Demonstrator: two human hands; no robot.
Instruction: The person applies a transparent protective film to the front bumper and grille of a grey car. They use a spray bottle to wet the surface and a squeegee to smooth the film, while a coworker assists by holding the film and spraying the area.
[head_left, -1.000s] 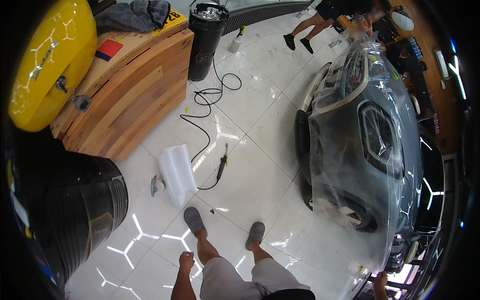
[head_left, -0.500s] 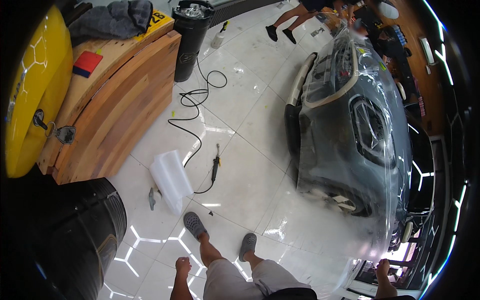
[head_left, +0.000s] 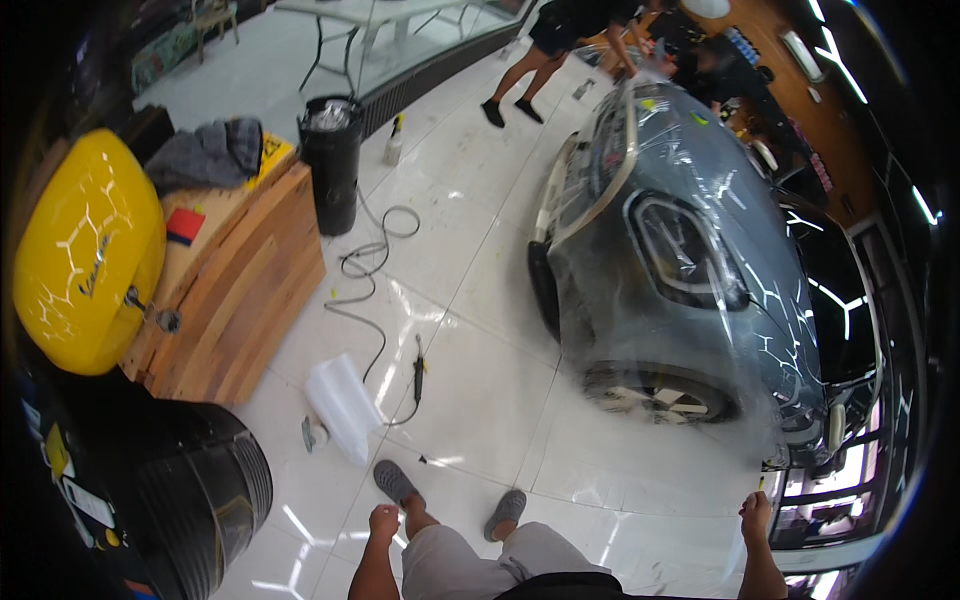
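Observation:
My left hand [head_left: 383,522] hangs at the lower middle above the tiled floor, fingers curled; I cannot see whether it holds anything. My right hand [head_left: 755,513] is raised at lower right, closed by the lower edge of clear film [head_left: 745,420] draped over a grey car's front [head_left: 690,150]. A small slim yellow item [head_left: 762,484] shows at its fingertips; what exactly it grips is unclear. Beneath the hazy film is the front wheel [head_left: 670,400]. Ahead of my feet lie a translucent white sheet [head_left: 340,405] and a black spray wand [head_left: 418,380] with a coiled hose [head_left: 400,220].
A wooden counter [head_left: 225,310] carries a yellow rounded body [head_left: 75,250] and grey cloth [head_left: 205,155]. Black barrel-like containers [head_left: 200,490] [head_left: 330,180] flank it. A spray bottle [head_left: 395,145] stands on the floor. A co-worker [head_left: 555,45] bends at the car's far end.
My right hand has risen higher, toward the film's edge. My view has tilted up, bringing a white folding table behind glass into sight. The co-worker's arms reach to the car.

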